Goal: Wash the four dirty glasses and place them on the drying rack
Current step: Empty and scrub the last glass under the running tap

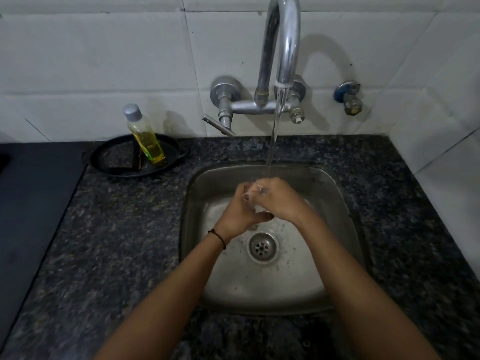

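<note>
Glistening clear glass (250, 201); wet, mostly hidden

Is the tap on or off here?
On: a stream of water falls from the tap onto the glass that the left hand and right hand hold over the sink.

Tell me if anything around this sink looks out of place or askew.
The bottle of yellow liquid leans tilted in the black dish left of the sink. The right tap valve has no lever; the left valve has one.
</note>
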